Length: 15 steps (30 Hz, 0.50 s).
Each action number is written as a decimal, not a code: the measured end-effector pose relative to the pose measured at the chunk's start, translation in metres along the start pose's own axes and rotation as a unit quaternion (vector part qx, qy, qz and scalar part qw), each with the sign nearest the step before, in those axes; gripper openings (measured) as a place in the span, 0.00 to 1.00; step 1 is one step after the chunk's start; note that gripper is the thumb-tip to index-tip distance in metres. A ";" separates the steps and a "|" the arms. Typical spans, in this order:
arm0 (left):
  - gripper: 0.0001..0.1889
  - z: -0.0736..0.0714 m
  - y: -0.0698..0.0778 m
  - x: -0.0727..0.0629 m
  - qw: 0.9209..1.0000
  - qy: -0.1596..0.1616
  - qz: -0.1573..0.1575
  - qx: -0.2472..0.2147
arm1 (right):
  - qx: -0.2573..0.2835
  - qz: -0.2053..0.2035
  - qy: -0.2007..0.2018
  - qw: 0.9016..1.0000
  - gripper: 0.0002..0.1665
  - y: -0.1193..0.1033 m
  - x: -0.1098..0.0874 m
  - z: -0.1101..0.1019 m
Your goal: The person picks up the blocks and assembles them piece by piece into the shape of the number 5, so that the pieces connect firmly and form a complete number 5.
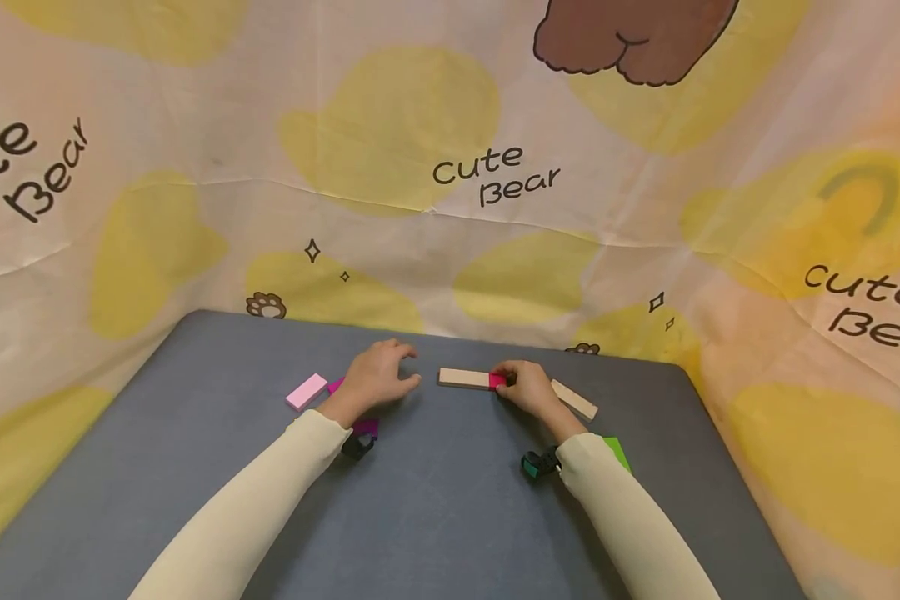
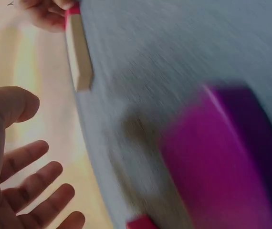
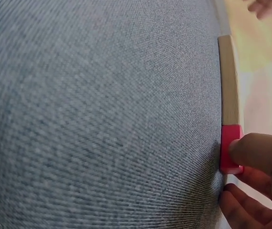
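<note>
My right hand [image 1: 527, 387] pinches a small red block [image 3: 230, 149], thumb on the near face and fingers behind it. The red block sits end to end with a long plain wooden block [image 1: 463, 378] on the table. To the left, my left hand [image 1: 375, 373] hovers over the table, fingers spread and holding nothing. A purple block [image 2: 217, 162] lies below the left wrist and looks blurred in the left wrist view. At the bottom edge of that view, part of another red block [image 2: 142, 223] shows.
A pink block [image 1: 307, 392] lies left of my left hand, with a magenta piece [image 1: 335, 385] partly hidden behind that hand. Another wooden block [image 1: 574, 400] lies slanted beyond my right wrist. A green block [image 1: 617, 452] shows past the right sleeve. Printed cloth [image 1: 390, 250] walls the grey table's [image 1: 435, 517] far edge.
</note>
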<state>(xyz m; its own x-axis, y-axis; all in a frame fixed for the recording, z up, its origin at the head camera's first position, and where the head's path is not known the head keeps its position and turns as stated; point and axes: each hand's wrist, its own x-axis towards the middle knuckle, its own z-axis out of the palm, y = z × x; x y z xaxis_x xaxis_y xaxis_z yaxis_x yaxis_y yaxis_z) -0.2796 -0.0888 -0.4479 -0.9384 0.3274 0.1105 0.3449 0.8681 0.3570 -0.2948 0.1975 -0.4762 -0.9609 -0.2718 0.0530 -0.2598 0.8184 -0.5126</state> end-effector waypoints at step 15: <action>0.23 -0.015 -0.051 -0.031 1.000 -0.002 0.010 0.029 | -0.003 0.015 -0.004 1.000 0.15 0.001 0.002 0.003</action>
<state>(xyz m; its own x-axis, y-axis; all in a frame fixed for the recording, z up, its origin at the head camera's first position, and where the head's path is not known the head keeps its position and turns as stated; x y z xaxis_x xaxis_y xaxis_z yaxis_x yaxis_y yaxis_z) -0.2679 -0.1484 -0.4557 -0.9309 0.3470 0.1139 0.3652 0.8810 0.3008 -0.2963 0.1964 -0.4793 -0.9674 -0.2515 0.0307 -0.2318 0.8296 -0.5080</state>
